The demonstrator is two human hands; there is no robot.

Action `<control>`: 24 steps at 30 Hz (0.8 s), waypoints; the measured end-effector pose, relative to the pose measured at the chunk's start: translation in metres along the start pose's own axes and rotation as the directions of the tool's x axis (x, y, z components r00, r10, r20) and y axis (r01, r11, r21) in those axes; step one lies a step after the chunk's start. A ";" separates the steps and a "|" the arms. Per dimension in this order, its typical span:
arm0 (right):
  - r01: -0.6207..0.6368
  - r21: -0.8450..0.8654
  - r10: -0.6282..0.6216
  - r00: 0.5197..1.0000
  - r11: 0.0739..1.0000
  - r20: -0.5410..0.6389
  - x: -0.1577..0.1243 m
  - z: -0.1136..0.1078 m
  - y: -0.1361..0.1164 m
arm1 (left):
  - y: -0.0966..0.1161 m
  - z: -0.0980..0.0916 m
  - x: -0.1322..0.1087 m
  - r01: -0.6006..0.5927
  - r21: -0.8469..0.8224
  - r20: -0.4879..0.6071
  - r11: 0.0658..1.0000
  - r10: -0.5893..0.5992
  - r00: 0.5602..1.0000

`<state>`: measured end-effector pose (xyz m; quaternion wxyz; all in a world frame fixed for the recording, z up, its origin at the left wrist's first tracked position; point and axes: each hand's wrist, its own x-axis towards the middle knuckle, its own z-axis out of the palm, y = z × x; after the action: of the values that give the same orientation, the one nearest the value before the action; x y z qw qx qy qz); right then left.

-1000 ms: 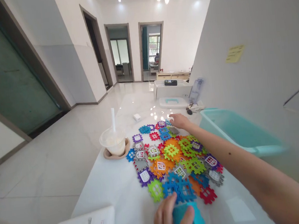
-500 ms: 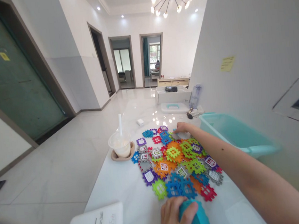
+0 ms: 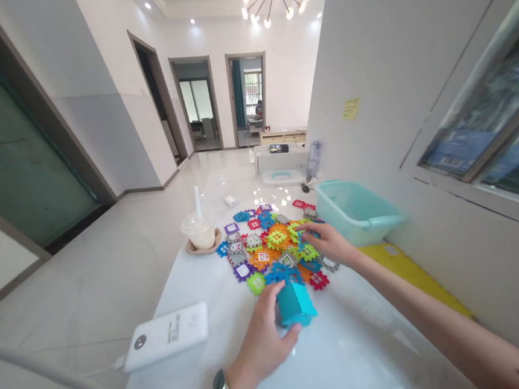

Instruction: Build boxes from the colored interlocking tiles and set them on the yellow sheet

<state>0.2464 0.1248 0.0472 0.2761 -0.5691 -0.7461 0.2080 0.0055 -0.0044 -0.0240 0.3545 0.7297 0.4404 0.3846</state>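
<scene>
My left hand (image 3: 267,322) is closed around a small turquoise house-shaped block (image 3: 295,303), thumb at its near side and fingers along the far side. It is held at the near edge of a spread of flat plastic building pieces with toothed edges. Over the right side of that spread, my right hand (image 3: 331,241) has its fingers stretched out on or just above the lime green pieces (image 3: 309,252). Orange pieces (image 3: 263,257), blue pieces (image 3: 281,272) and a red piece (image 3: 319,280) overlap nearby, several with window grids.
A plastic cup with a straw (image 3: 199,232) stands in a tan holder (image 3: 192,247) on the left. Nearer lies a white power bank (image 3: 167,336) with a cable. At right is a turquoise tub (image 3: 356,210), a yellow sheet (image 3: 412,278) below it. A lidded white box (image 3: 281,177) stands behind.
My right hand has drawn back from the far side of the spread to its right-middle part. The view has shifted right, and more of my left hand and the turquoise block now shows.
</scene>
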 end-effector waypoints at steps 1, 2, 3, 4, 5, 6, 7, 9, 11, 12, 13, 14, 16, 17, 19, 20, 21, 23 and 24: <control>-0.005 0.061 0.004 1.000 0.998 0.020 -0.025 -0.001 0.001 | 0.001 -0.001 0.001 -0.006 -0.016 0.006 1.000 0.006 1.000; -0.028 0.170 0.021 0.999 0.985 0.046 -0.048 -0.002 0.003 | 0.002 -0.002 0.002 -0.019 -0.027 0.008 0.999 0.019 1.000; -0.081 0.337 0.059 0.995 0.938 0.076 -0.067 -0.002 0.005 | 0.002 -0.003 0.003 -0.029 -0.042 0.018 0.999 0.029 0.999; -0.139 0.489 0.099 0.989 0.861 0.107 -0.083 -0.002 0.007 | 0.002 -0.003 0.004 -0.030 -0.055 0.035 0.998 0.032 0.999; -0.191 0.623 0.133 0.981 0.759 0.139 -0.095 0.000 0.008 | 0.002 -0.003 0.004 -0.029 -0.066 0.057 0.997 0.033 0.998; -0.231 0.720 0.159 0.973 0.654 0.168 -0.103 0.002 0.009 | 0.002 -0.003 0.004 -0.024 -0.077 0.078 0.997 0.030 0.996; -0.256 0.780 0.174 0.966 0.571 0.189 -0.108 0.004 0.008 | 0.003 -0.002 0.003 -0.020 -0.085 0.097 0.996 0.028 0.995; -0.279 0.845 0.169 0.959 0.456 0.226 -0.113 0.010 0.004 | 0.004 -0.001 0.000 -0.024 -0.089 0.115 0.996 0.035 0.993; -0.296 0.868 0.141 0.955 0.399 0.261 -0.115 0.017 -0.003 | 0.006 0.000 -0.004 -0.047 -0.072 0.115 0.996 0.055 0.992; -0.298 0.870 0.119 0.954 0.392 0.273 -0.115 0.019 -0.006 | 0.007 -0.001 -0.006 -0.060 -0.057 0.113 0.997 0.067 0.991; -0.295 0.871 0.097 0.955 0.393 0.279 -0.115 0.022 -0.009 | 0.009 -0.001 -0.007 -0.072 -0.044 0.110 0.996 0.076 0.991; -0.285 0.873 0.081 0.958 0.397 0.276 -0.116 0.023 -0.011 | 0.011 -0.002 -0.008 -0.080 -0.034 0.105 0.996 0.083 0.991; -0.259 0.884 0.093 0.966 0.388 0.242 -0.116 0.022 -0.012 | 0.015 -0.006 -0.006 -0.089 -0.020 0.089 0.996 0.090 0.992; -0.250 0.892 0.124 0.968 0.377 0.219 -0.116 0.020 -0.012 | 0.018 -0.007 -0.004 -0.095 -0.014 0.080 0.995 0.096 0.992; -0.245 0.902 0.210 0.961 0.355 0.178 -0.115 0.014 -0.010 | 0.022 -0.011 0.005 -0.116 -0.002 0.077 0.993 0.116 0.990; -0.248 0.903 0.244 0.955 0.351 0.168 -0.114 0.011 -0.008 | 0.025 -0.012 0.010 -0.128 0.002 0.089 0.992 0.127 0.988; -0.253 0.902 0.268 0.950 0.350 0.162 -0.113 0.008 -0.007 | 0.027 -0.012 0.016 -0.138 0.006 0.112 0.990 0.137 0.984; -0.264 0.896 0.287 0.944 0.357 0.164 -0.113 0.006 -0.003 | 0.030 -0.012 0.027 -0.152 0.022 0.167 0.988 0.147 0.975; -0.271 0.891 0.285 0.943 0.364 0.171 -0.112 0.006 -0.002 | 0.031 -0.011 0.032 -0.158 0.035 0.191 0.987 0.148 0.970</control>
<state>0.2638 0.0162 0.0238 0.5040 -0.4486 -0.4067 0.6160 0.0173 0.0154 0.0149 0.3455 0.8031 0.3570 0.3290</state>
